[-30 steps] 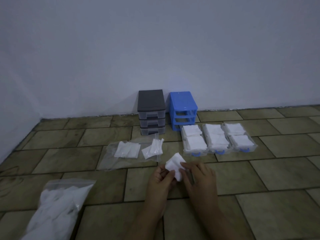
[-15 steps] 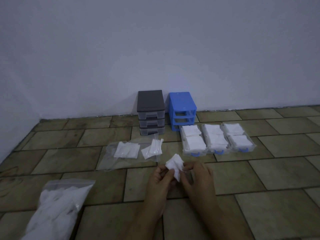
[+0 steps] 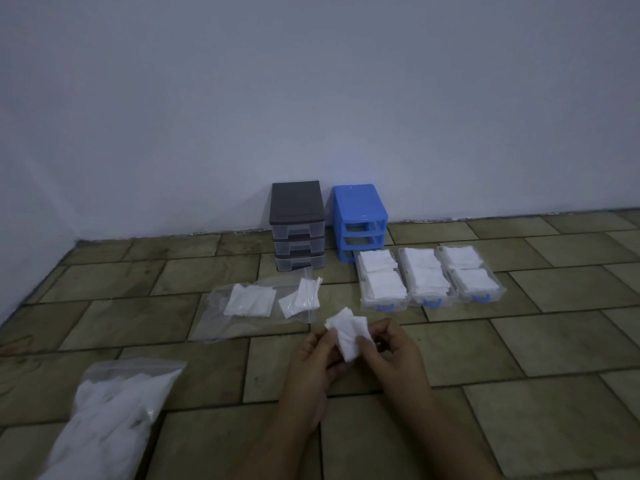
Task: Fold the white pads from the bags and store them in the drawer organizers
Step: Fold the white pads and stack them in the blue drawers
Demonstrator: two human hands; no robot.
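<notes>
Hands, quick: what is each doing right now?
Left hand: pinching the white pad.
Right hand: pinching the same pad.

You face a plain pale wall (image 3: 311, 98) that meets a floor of brownish stone tiles (image 3: 519, 358), laid in staggered rows with dark grout lines. A second wall (image 3: 20, 237) closes the corner at your left.

Our two hands meet in front of us.
Our left hand (image 3: 313, 362) and right hand (image 3: 394, 358) both pinch one white pad (image 3: 348, 332), fingers curled.
</notes>
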